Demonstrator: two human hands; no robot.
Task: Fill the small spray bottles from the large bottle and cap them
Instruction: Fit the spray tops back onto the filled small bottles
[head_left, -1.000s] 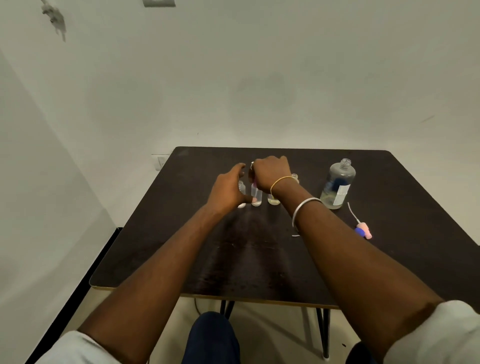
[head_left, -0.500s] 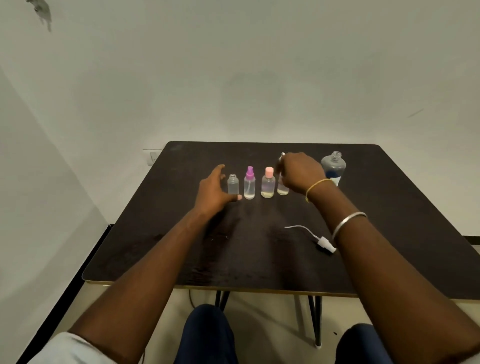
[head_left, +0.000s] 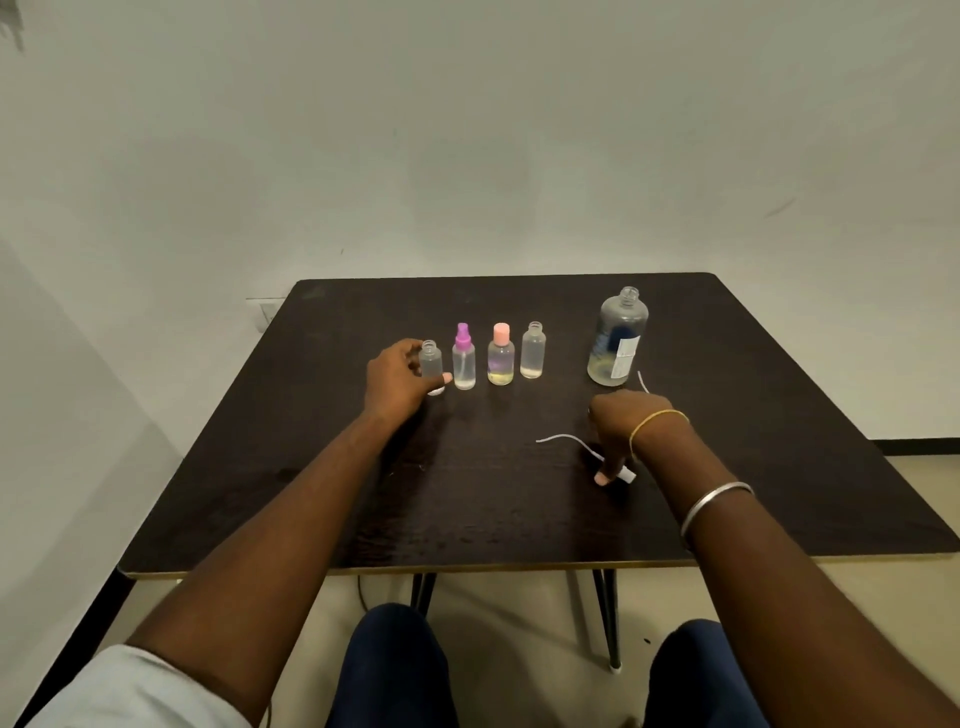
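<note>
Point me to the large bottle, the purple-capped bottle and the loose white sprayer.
large bottle (head_left: 621, 332): head view, clear upper body.
purple-capped bottle (head_left: 464, 366): head view, body below cap.
loose white sprayer (head_left: 627, 474): head view, white head end.

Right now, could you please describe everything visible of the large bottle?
The large bottle is clear, plastic by its look, with rounded shoulders and an open threaded neck, no cap. A white label and blue print are on its side. A shallow pale layer of liquid lies at its bottom. It stands upright on the dark table, right of the small bottles and apart from them. The right hand is in front, not touching.
</note>
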